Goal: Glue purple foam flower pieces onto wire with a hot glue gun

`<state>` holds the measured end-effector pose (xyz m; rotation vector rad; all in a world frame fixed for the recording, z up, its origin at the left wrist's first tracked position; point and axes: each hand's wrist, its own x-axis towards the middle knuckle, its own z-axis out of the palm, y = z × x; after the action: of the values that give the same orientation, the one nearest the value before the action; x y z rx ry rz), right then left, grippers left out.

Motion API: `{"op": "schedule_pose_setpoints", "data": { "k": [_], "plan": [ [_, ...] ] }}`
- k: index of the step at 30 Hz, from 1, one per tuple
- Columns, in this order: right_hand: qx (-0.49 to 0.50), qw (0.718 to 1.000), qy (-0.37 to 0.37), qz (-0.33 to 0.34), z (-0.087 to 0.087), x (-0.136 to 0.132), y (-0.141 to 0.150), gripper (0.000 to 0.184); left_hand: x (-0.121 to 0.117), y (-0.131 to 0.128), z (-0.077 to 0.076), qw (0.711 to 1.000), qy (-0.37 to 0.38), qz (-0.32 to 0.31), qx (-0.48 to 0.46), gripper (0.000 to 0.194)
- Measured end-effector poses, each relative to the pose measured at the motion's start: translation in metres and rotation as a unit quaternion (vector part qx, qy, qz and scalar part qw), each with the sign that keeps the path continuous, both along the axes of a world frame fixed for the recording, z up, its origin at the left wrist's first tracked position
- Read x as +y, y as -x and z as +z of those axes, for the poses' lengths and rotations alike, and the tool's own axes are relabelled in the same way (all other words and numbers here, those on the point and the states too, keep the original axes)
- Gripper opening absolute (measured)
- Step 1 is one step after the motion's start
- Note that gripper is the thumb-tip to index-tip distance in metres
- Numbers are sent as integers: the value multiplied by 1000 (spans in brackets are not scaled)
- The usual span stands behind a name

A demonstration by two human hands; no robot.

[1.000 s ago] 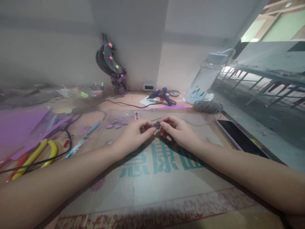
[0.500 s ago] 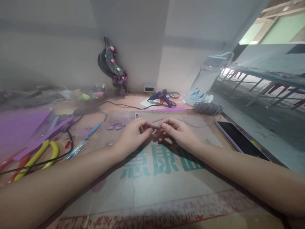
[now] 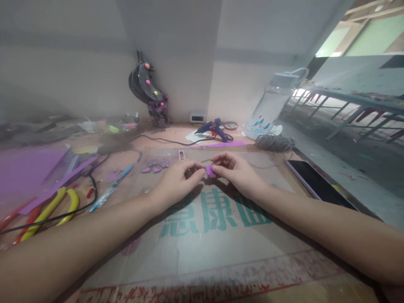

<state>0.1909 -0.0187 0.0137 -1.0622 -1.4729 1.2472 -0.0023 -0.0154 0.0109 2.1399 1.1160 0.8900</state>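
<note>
A small purple flower-shaped piece [image 3: 210, 170] is held up between my two hands, its purple face now toward me. My right hand [image 3: 235, 170] pinches its right side between thumb and fingers. At the left edge of the flower, my left hand [image 3: 186, 174] has its thumb and fingertips closed together on it. A thin grey cord [image 3: 252, 163] lies on the sheet behind my right hand. Beyond my left hand are several small purple pieces [image 3: 155, 165], some heart-shaped, and a small pink oblong item [image 3: 181, 154].
A blue glue gun [image 3: 214, 129] lies by the wall, its cable trailing left. Nearby are a water bottle [image 3: 268, 107], grey cord bundle [image 3: 274, 142] and phone [image 3: 318, 183]. Leftward lie yellow-handled pliers [image 3: 72, 202], a blue pen [image 3: 113, 185] and purple sheets [image 3: 31, 168]. A decorated grey crescent [image 3: 145, 82] leans behind.
The purple piece has turned from a dark, edge-on view to show its flower-shaped face. My hands have shifted only slightly.
</note>
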Motion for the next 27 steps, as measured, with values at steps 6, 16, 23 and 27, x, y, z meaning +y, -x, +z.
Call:
{"op": "schedule_pose_setpoints", "data": {
  "k": [6,16,23,27],
  "plan": [
    [-12,1000,2,11,1,-1,4,18,1,-1,0,1000,17,-2,15,27],
    [-82,995,54,10,8,-12,4,27,1,0,0,1000,28,4,-6,27],
    [-103,994,28,21,4,-9,4,27,3,0,0,999,39,-2,-24,28],
    [-117,993,1,21,4,-9,4,26,3,0,-1,999,36,-2,-9,25]
  ]
}}
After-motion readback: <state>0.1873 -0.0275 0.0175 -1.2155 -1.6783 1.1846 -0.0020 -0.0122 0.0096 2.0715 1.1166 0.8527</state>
